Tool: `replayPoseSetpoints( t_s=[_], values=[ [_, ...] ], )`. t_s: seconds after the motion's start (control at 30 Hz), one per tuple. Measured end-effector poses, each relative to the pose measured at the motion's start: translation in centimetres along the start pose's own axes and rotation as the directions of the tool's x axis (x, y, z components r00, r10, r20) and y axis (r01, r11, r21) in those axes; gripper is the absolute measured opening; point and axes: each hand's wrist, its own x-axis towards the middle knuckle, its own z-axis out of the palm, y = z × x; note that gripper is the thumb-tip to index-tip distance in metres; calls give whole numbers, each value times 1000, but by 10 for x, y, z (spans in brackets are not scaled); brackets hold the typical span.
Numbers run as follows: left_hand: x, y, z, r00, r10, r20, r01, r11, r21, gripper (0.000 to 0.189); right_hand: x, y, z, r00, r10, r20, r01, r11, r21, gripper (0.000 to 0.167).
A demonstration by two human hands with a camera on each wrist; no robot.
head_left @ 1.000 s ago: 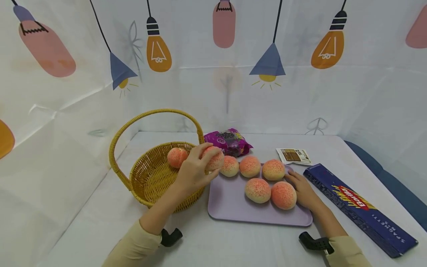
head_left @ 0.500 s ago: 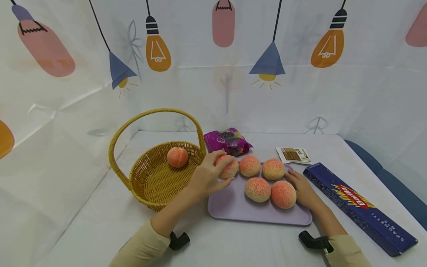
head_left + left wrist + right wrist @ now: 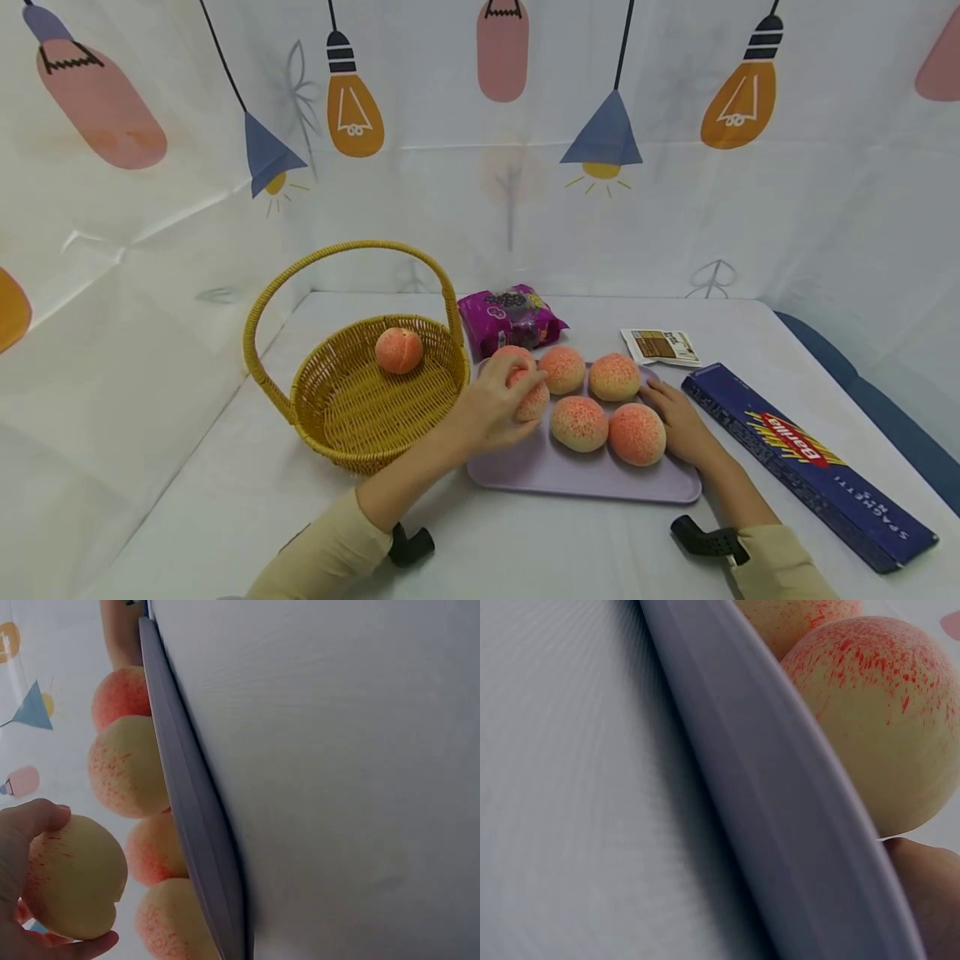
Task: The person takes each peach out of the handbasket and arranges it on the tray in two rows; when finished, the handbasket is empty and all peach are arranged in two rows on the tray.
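My left hand [image 3: 498,408] grips a yellow-and-red peach [image 3: 79,877] between thumb and fingers, over the left part of the lilac tray [image 3: 585,483]. Several other peaches sit on that tray: a back row, with one peach [image 3: 562,369] in its middle, and a front pair, including a redder peach [image 3: 637,434]. At the tray's right rim rests my right hand [image 3: 681,425], its fingers lying at the edge beside the redder peach. The right wrist view shows only part of this hand behind the rim. One more peach [image 3: 399,350] lies in the yellow wicker basket [image 3: 360,417].
The basket's tall handle [image 3: 352,247] arches up on the left. Behind the tray lies a purple snack bag [image 3: 510,319], with a small white-and-brown packet [image 3: 660,347] at the back right. A blue spaghetti box [image 3: 810,467] lies slanted right of my right hand.
My left hand has carried its peach from the basket's right side rightward and toward me, over the tray. The right hand has stayed at the tray's rim.
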Motion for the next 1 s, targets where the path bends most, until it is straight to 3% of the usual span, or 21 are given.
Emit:
replayPoseSetpoints(
  t_s=[0.2, 0.3, 0.67, 1.0],
  values=[
    [0, 4, 7, 985, -53, 165, 48, 998, 33, 57, 1, 2, 1, 1000, -4, -3, 4, 1000, 0, 43],
    [0, 5, 11, 975, -63, 215, 57, 998, 34, 57, 1, 3, 2, 1000, -10, -13, 10, 1000, -3, 43],
    [-6, 6, 20, 971, -54, 232, 54, 999, 7, 57, 1, 7, 4, 999, -37, -35, 37, 999, -6, 43],
    [-7, 5, 23, 957, -59, 283, 76, 996, -48, 62, 0, 6, 5, 996, -67, -53, 68, 998, 6, 41]
  ],
)
